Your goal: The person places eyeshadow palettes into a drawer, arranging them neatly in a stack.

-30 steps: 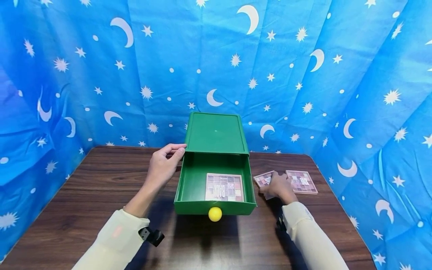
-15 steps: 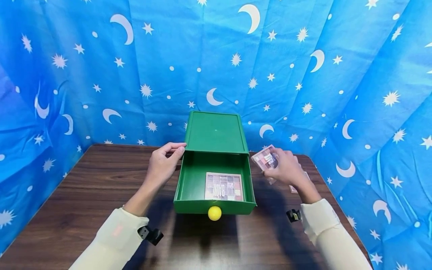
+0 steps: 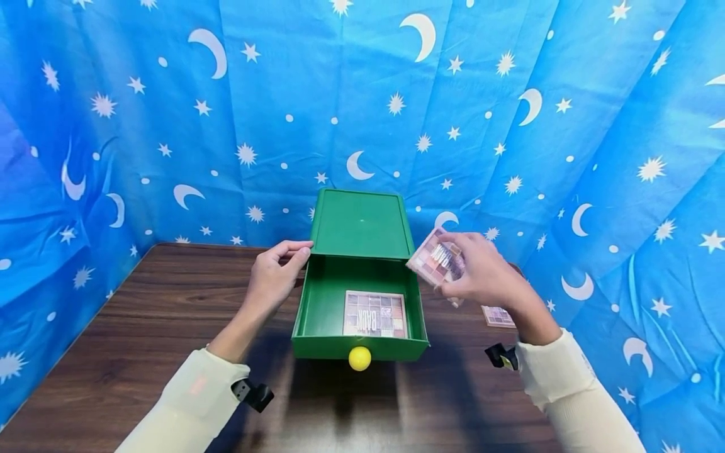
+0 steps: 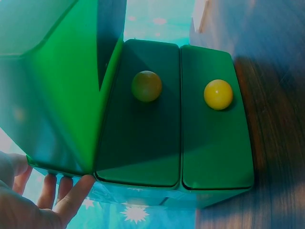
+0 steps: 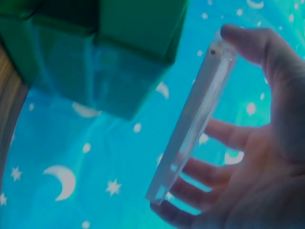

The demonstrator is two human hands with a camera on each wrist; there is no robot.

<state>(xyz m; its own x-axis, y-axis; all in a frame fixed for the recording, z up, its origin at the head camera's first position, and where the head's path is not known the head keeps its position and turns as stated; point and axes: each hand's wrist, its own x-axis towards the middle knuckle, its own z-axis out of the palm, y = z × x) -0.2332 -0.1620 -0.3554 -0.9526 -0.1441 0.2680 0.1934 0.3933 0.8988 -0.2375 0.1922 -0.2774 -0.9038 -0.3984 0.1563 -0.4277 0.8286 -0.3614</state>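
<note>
Gripping a raised palette (image 3: 432, 263) near the pulled-out drawer (image 3: 324, 318) in the curled right hand (image 3: 489, 272); touching the cabinet (image 3: 362, 220) with the loosely spread left hand (image 3: 272, 274). Seemingly progressing partway: counting one stowed palette (image 3: 368, 314) inside, leaving another palette (image 3: 498, 317) on the worktop (image 3: 170, 333).

Creased blue cloth backdrop (image 3: 306, 82); white moons (image 3: 421, 38), stars (image 3: 506, 64), dots (image 3: 289, 118); dark brown wood-grain table (image 3: 141, 333), faintly shiny

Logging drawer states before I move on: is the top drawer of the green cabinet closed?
No, the head view shows the top drawer pulled out, with a makeup palette lying inside it.
</note>
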